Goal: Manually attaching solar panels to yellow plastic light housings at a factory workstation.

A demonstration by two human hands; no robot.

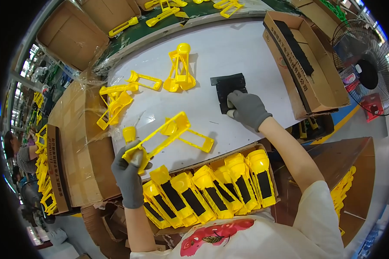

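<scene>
My left hand, in a grey glove, is closed round one end of a yellow plastic frame, which is tilted up over the white table. Another yellow frame lies partly behind it. My right hand, gloved the same way, has its fingers curled and pinched at the near edge of a small stack of thin black panels. How many panels it grips is hidden. Further off, a yellow frame with a rounded end rests alone, and several more yellow frames lie in a loose pile at the left.
Close to my body, a cardboard box holds a row of yellow frames fitted with black panels. An open carton with black strips stands on the right, near a fan. More cartons and yellow parts lie beyond the table.
</scene>
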